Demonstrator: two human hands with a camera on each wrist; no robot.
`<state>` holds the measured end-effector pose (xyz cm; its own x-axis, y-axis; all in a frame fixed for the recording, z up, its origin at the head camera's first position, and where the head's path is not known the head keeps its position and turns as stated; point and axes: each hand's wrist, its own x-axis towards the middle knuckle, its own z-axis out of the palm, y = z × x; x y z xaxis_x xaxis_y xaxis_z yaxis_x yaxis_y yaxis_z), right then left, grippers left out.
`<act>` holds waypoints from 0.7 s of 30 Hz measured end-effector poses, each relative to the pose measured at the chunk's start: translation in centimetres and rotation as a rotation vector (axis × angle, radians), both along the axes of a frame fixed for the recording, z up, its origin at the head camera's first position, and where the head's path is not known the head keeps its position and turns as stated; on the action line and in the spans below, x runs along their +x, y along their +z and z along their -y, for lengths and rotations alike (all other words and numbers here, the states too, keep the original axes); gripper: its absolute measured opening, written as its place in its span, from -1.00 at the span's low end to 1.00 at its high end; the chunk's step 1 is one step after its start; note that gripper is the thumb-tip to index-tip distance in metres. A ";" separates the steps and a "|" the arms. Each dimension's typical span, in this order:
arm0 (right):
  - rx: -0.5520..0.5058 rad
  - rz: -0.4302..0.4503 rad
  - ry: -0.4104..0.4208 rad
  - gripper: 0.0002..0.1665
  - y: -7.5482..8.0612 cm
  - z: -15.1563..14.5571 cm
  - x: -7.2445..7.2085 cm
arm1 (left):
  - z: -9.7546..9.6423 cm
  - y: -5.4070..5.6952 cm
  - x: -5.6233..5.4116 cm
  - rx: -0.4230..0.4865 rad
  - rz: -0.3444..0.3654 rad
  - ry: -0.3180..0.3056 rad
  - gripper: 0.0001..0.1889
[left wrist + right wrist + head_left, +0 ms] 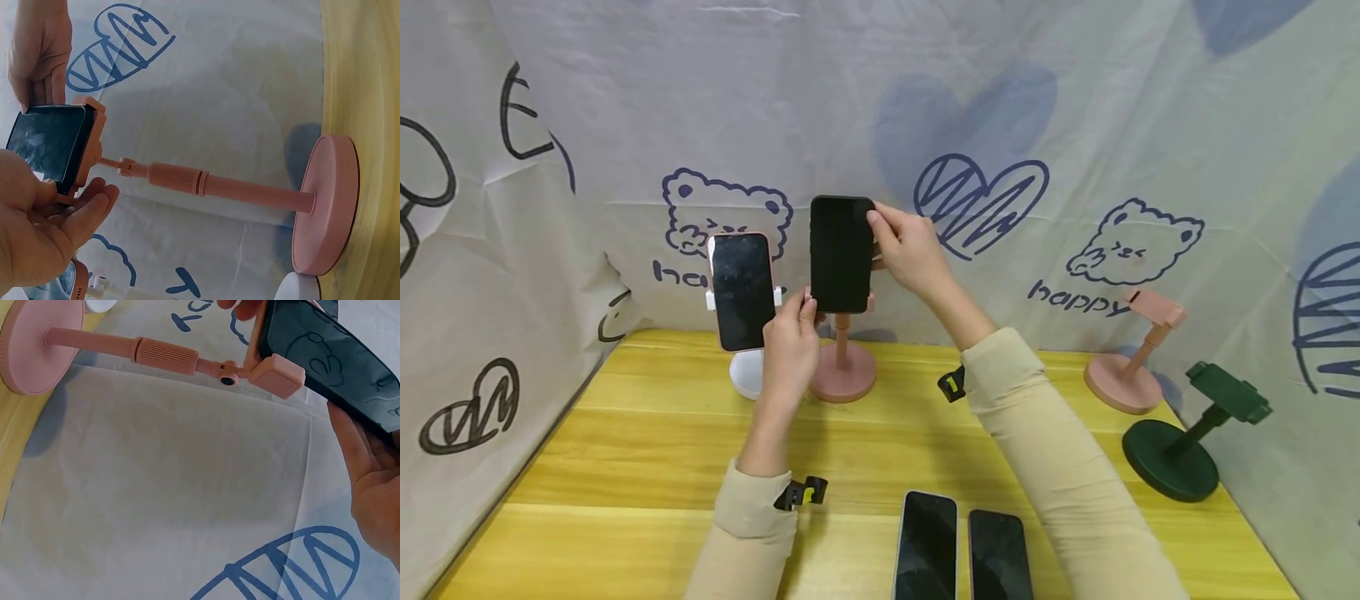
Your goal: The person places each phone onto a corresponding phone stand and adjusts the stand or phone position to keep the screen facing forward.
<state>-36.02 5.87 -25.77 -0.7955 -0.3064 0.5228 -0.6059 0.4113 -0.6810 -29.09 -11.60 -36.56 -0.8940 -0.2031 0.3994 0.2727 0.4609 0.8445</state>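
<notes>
A black phone stands upright in the clamp of a pink phone stand. My right hand pinches its upper right edge, thumb at the front and fingers behind. At its lower left corner, my left hand holds the clamp's side between thumb and fingers; the left wrist view shows the thumb beside the phone's edge and the fingers by the pink bracket. The right wrist view has the clamp's other pink end against the phone's side. Just left, another phone sits in a white stand.
Two phones lie flat near the front, a light-edged phone and a dark phone. At right stand an unloaded pink stand and a dark green stand. Printed cloth hangs behind the wooden table.
</notes>
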 end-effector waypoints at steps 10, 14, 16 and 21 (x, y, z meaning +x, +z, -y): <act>0.009 0.064 0.013 -0.50 0.0 -0.3 -0.1 | -0.3 -0.1 -0.1 0.139 -0.015 -0.006 -0.57; -0.020 0.084 0.032 -0.51 -0.1 -0.4 0.0 | -0.4 -0.2 -0.2 0.175 -0.019 -0.008 -0.59; -0.035 0.097 0.042 -0.51 -0.2 -0.4 0.0 | -0.4 -0.2 -0.2 0.181 -0.020 -0.009 -0.59; -0.020 0.071 0.024 -0.49 -0.4 -0.4 0.0 | -0.3 -0.1 -0.2 0.183 -0.031 0.002 -0.60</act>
<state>-35.99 6.25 -26.15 -0.8232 -0.3159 0.4717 -0.5655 0.3826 -0.7306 -29.30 -11.33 -36.67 -0.8815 -0.2764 0.3828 0.2992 0.3004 0.9057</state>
